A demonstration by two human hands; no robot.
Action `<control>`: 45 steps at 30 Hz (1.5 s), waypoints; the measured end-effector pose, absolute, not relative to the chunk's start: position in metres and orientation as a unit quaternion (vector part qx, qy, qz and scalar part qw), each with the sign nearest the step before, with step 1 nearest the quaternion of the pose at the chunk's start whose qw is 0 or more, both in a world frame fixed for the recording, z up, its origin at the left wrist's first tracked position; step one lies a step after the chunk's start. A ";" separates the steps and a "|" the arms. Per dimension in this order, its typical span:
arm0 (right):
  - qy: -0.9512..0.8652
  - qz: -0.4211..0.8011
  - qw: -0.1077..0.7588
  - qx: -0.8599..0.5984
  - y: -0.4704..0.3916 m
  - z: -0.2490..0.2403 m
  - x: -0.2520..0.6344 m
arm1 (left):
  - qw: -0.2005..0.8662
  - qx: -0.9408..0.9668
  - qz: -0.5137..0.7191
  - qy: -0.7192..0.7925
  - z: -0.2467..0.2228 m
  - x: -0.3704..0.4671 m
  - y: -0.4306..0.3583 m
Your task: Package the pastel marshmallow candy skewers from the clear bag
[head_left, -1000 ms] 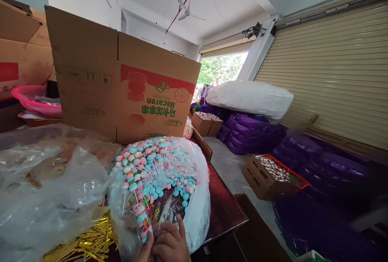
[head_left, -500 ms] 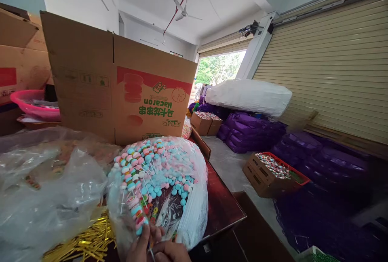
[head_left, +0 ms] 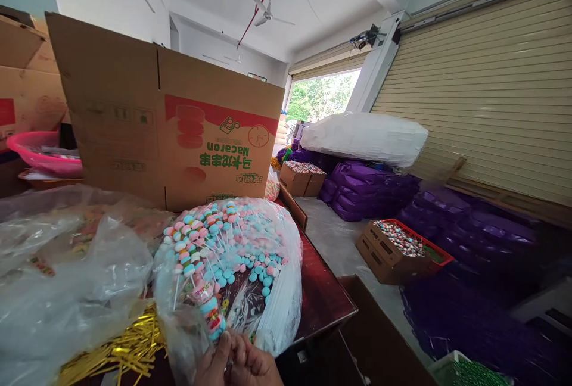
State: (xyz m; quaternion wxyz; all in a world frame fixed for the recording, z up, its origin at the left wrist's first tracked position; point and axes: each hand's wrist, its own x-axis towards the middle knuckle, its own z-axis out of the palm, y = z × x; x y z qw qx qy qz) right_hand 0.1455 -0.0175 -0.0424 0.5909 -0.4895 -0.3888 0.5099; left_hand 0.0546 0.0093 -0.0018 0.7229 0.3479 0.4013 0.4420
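Note:
A wrapped candy skewer [head_left: 211, 314] in blue, pink and red stands slightly tilted above my hands at the bottom centre. My left hand [head_left: 215, 361] pinches its lower end between thumb and finger. Against it, on the right, my right hand [head_left: 255, 365] has its fingers curled round the same lower end. Just beyond lies an open clear plastic bag [head_left: 292, 255] with pink, blue and white candy skewers [head_left: 192, 243], loose blue and pink candies [head_left: 263, 273] and a bundle of white sticks [head_left: 279, 308].
Gold twist ties [head_left: 129, 344] lie at lower left beside a large plastic bag [head_left: 89, 267]. Behind stands a Macaron carton [head_left: 214, 136], with a pink basin [head_left: 44, 156] to its left. Candy-filled boxes [head_left: 386, 255] and purple sacks [head_left: 366, 189] are on the floor at right.
The skewer has become more upright and shows more of its wrapped length above my fingers. My hands have drawn closer together, and the view has shifted slightly.

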 end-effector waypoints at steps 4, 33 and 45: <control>-0.326 0.580 0.538 -0.518 -0.038 -0.006 0.138 | 0.734 0.332 0.429 0.408 0.021 0.051 -0.003; -0.332 0.604 0.524 -0.500 -0.056 -0.001 0.150 | 0.794 0.300 0.443 0.288 0.022 0.036 0.000; -0.644 0.243 0.480 -0.544 -0.034 0.027 0.199 | 0.750 0.317 0.471 0.339 0.016 0.036 -0.001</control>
